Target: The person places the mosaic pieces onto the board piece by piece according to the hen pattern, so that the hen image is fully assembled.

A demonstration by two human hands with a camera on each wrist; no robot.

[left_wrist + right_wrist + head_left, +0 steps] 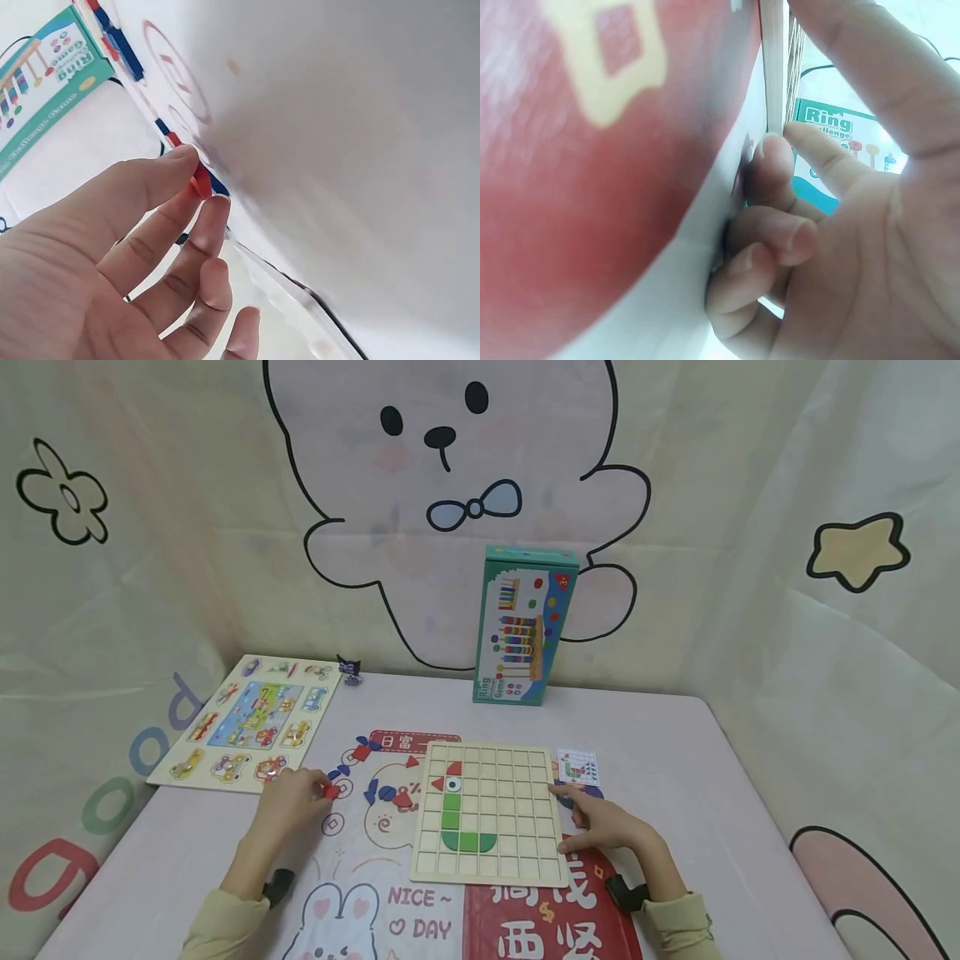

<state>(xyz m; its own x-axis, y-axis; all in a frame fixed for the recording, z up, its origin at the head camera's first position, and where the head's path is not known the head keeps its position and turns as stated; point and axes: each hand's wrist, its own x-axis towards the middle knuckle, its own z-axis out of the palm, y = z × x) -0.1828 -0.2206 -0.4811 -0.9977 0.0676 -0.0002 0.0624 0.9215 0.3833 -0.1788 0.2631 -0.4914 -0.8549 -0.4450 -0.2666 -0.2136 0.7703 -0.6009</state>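
Board (517, 810) lies flat on the printed mat (420, 906), green pieces (451, 814) set in its grid. Left hand (288, 806) pinches a small red piece (331, 792) between thumb and fingertips, out past the board's left side; so slight a hold might slip, dropping it among loose pieces (387, 793) nearby. Right hand (611, 824) spread, thumb and index at the board's right edge: uneven pressure could skew it or jolt the green pieces.
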